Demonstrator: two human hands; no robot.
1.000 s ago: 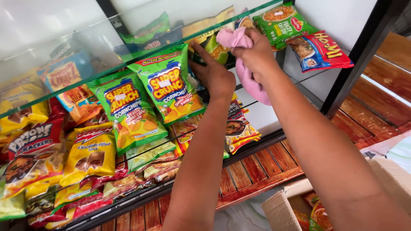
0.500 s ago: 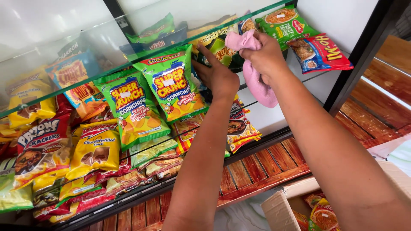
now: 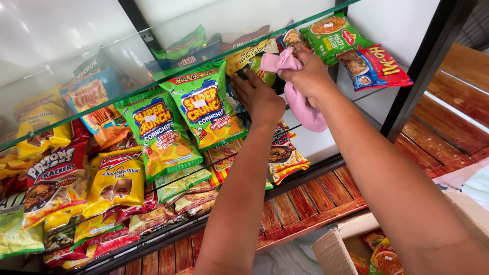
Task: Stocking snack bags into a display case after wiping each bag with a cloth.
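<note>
My right hand (image 3: 309,76) is closed around a pink cloth (image 3: 300,102), which hangs down from my fist above the glass shelf (image 3: 316,137). My left hand (image 3: 260,97) reaches in beside it with the fingers spread, resting against a snack packet (image 3: 254,61) just right of two green corn chip bags (image 3: 204,104). It touches the packets but I cannot see a grip on one. Behind the right hand lie a green noodle packet (image 3: 333,33) and a red and blue noodle packet (image 3: 374,63).
Yellow, red and orange snack bags (image 3: 109,181) fill the lower shelves at left. A black upright post (image 3: 417,71) frames the display at right. A wooden slatted base (image 3: 305,203) runs below, and an open cardboard box (image 3: 351,252) with noodle packets sits at the bottom right.
Both hands have stayed together at the packets near the shelf's back; the view has shifted slightly and the left hand's fingers have spread a little wider.
</note>
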